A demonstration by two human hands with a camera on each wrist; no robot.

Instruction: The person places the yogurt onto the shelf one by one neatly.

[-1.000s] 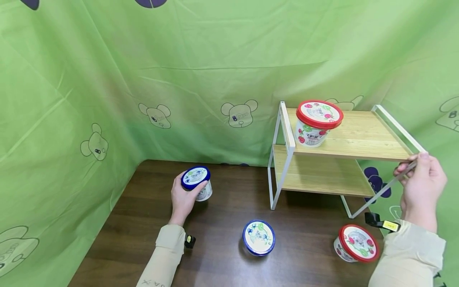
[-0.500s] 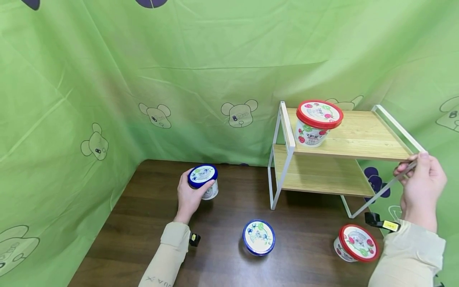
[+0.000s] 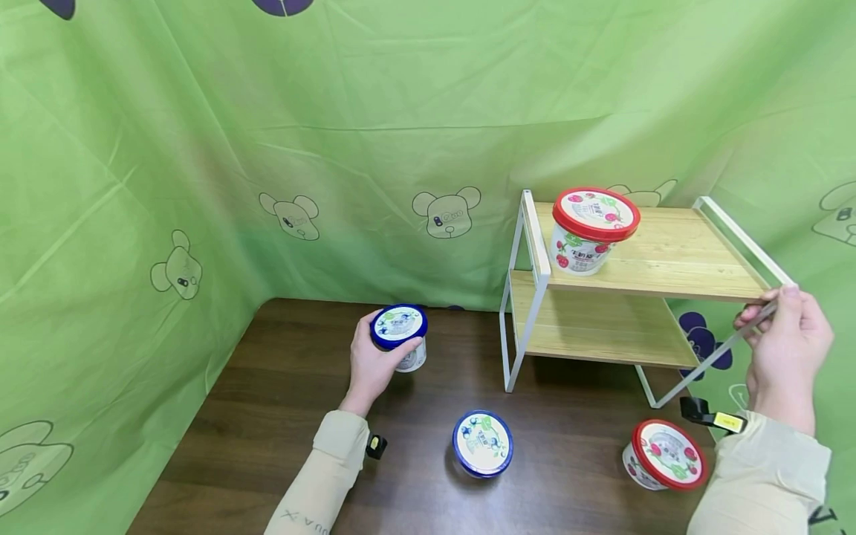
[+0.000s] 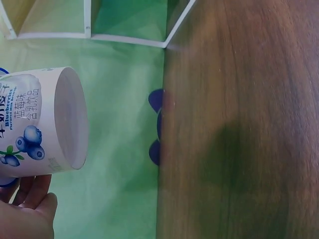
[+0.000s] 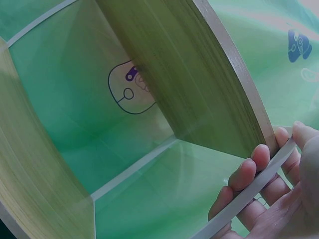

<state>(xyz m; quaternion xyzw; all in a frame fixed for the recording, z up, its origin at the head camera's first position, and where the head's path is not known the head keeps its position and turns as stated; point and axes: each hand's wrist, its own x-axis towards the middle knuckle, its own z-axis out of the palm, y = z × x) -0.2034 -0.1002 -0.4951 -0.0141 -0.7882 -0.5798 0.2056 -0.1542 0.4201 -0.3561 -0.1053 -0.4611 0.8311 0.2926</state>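
Note:
My left hand (image 3: 374, 364) grips a white paper tub with a blue lid (image 3: 400, 327) around its upper part. In the left wrist view blueberries are printed on that tub (image 4: 30, 124), and its base hangs clear over the dark wooden table. My right hand (image 3: 789, 342) holds the white front upright of a two-tier shelf (image 3: 695, 253) at its top right corner. The right wrist view shows the fingers (image 5: 244, 174) curled round the thin white bar. On the upper board, at the left, stands a red-lidded tub (image 3: 588, 230).
Another blue-lidded tub (image 3: 483, 443) stands on the table (image 3: 428, 490) at the front middle. Near my right forearm a red-lidded tub (image 3: 665, 455) sits on the table. Green cloth (image 3: 374, 134) with bear prints hangs behind and at both sides.
My left hand has carried the blue-lidded tub to the right, toward the shelf. The right hand, the shelf and the other tubs stay where they were.

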